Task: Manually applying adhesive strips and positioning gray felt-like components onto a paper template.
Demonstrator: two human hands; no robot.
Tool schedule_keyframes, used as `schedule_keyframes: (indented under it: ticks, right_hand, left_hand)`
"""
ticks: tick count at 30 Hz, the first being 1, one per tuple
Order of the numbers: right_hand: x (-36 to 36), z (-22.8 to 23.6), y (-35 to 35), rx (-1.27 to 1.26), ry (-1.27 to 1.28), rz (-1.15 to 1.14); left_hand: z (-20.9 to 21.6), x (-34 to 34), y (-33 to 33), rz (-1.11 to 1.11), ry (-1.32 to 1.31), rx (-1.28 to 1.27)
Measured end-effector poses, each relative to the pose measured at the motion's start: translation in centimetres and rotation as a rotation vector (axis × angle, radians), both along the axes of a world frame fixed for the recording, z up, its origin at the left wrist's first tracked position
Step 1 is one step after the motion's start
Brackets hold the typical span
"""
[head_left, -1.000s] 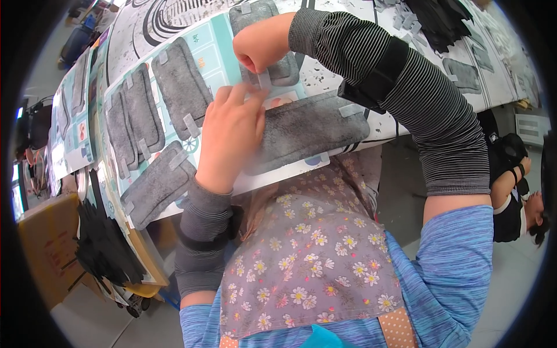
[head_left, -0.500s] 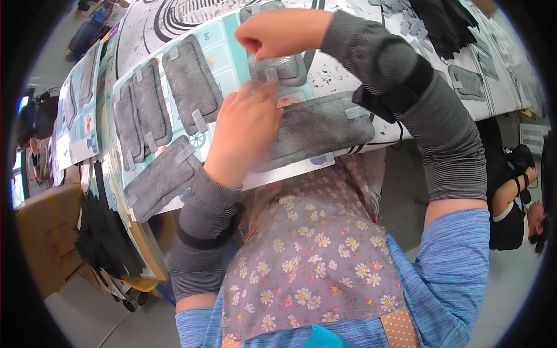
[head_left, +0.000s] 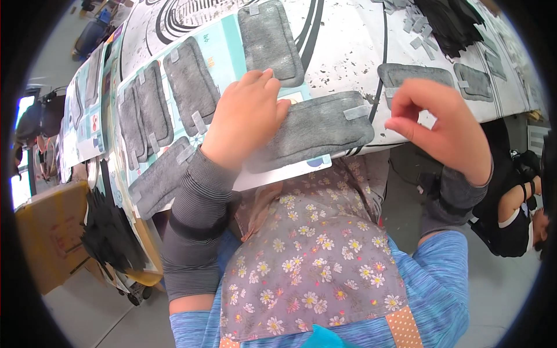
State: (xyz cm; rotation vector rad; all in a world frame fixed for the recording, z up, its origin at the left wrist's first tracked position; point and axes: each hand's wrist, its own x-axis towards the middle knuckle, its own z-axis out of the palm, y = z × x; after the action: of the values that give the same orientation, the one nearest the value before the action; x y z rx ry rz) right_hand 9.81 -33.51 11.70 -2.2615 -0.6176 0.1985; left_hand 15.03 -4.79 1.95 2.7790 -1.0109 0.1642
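My left hand (head_left: 246, 119) lies over the board between two grey fabric pads, its bent fingers at the lower end of the upright pad (head_left: 268, 40) and its thumb apart, by the wide pad (head_left: 319, 130). A pale grey tab (head_left: 355, 112) sits on the wide pad's right end. Further right, my right hand (head_left: 444, 124) hovers near the table edge with thumb and forefinger brought together; anything between them is too small to make out. Just beyond it lies another grey pad (head_left: 420, 73), partly covered by the hand.
Several tabbed grey pads (head_left: 190, 78) lie on the printed board (head_left: 223, 43) at left. Loose pale tabs (head_left: 419, 23) and a black fabric pile (head_left: 449, 26) are at the far right. A cardboard box (head_left: 52, 238) stands lower left; a person (head_left: 516, 203) sits at right.
My right hand has swung from above the upright pad to the right, near the table edge, uncovering that pad. My left hand has stayed in nearly the same place.
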Motion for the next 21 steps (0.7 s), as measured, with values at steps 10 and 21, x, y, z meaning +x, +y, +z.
schedule_keyframes:
  ticks: [10,21]
  right_hand:
    - [-4.6,-8.0,-0.4,0.157,0.162,-0.351]
    - [-2.9,-9.6,1.5,0.004,-0.030,-0.565]
  left_hand:
    - [1.3,-0.5,-0.1,0.060,0.056,0.045]
    - [1.5,-1.2,-1.3,0.085,0.057,-0.011]
